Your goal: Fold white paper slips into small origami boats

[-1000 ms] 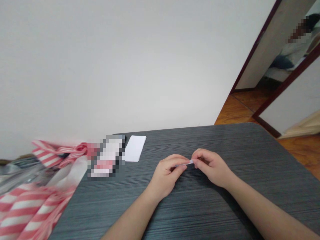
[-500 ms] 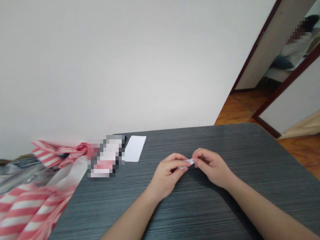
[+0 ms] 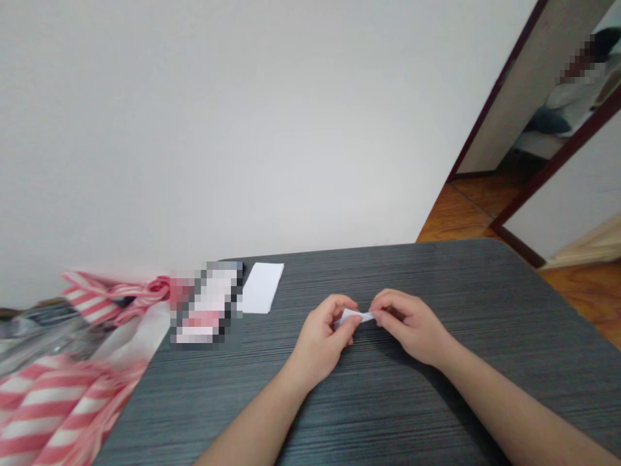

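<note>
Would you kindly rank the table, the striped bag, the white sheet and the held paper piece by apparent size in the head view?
1. table
2. striped bag, cropped at the edge
3. white sheet
4. paper piece, pinched by left hand and right hand

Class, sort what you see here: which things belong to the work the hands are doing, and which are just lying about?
In use: small folded paper, pinched between left hand and right hand.

Lying about: white sheet near the wall; red-striped bag at the left of the table; blurred packet between them.
</note>
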`<state>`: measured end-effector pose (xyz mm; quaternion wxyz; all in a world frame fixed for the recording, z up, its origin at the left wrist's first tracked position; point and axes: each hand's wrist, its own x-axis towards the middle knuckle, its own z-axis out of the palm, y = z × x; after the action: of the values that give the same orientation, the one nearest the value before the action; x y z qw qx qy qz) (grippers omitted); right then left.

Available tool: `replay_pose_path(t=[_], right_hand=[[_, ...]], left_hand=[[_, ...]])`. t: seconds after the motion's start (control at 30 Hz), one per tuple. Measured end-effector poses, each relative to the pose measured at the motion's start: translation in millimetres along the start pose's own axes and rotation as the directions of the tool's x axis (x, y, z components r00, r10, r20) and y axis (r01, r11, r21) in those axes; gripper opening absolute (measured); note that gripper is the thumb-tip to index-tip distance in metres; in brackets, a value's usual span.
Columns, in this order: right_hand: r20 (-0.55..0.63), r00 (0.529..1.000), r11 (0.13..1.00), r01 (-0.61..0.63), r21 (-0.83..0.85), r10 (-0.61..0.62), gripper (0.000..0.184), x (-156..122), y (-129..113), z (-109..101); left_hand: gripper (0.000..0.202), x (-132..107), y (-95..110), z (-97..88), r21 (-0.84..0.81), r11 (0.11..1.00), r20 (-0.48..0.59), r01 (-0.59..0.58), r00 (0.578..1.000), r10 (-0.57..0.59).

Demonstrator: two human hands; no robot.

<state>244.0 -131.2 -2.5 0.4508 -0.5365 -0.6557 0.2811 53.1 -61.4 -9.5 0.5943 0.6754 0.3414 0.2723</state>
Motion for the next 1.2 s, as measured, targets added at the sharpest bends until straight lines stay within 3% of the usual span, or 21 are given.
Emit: replay_pose_path(t=[0.17,0.33,0.5,0.67,0.9,1.2], right_hand=[[0.007,1.0,1.0,0.004,-0.005,-0.004,0.012,0.7,0.2,1.0],[0.044,0.996,0.995,-0.082,0.048,0.08,0.006,0.0,0.4,2.4],[0.032,0.996,0.997,-0.082,-0.013,0.082,0.008,1.0,-1.3,2.2],[0.03,0.999,0.999,-0.043,-0.028,0.044,0.01,1.4,-1.8,1.0],[0.01,1.0,0.999,-0.009,-0.046,0.01,0.009,1.2,-2.1,1.7],[-0.002,0.982,0.979,0.187,-0.086,-0.187,0.014,2.8,-1.7,1.1]], left_hand=[[0.016,1.1,5.0,1.2,0.031,0.999,-0.006,0.019,1.0,-0.019],[0.015,0.6,7.7,0.8,0.02,0.999,-0.016,0.03,0.999,-0.03],[0.016,0.9,6.1,1.3,0.021,1.0,0.002,0.021,1.0,-0.021],[0.024,0.2,5.8,2.0,-0.014,0.999,0.03,0.044,0.999,-0.043],[0.03,-0.8,11.5,-1.9,0.193,0.981,0.093,-0.014,0.996,-0.004],[0.024,1.0,2.5,-2.4,0.027,0.997,0.077,0.065,0.995,-0.067]])
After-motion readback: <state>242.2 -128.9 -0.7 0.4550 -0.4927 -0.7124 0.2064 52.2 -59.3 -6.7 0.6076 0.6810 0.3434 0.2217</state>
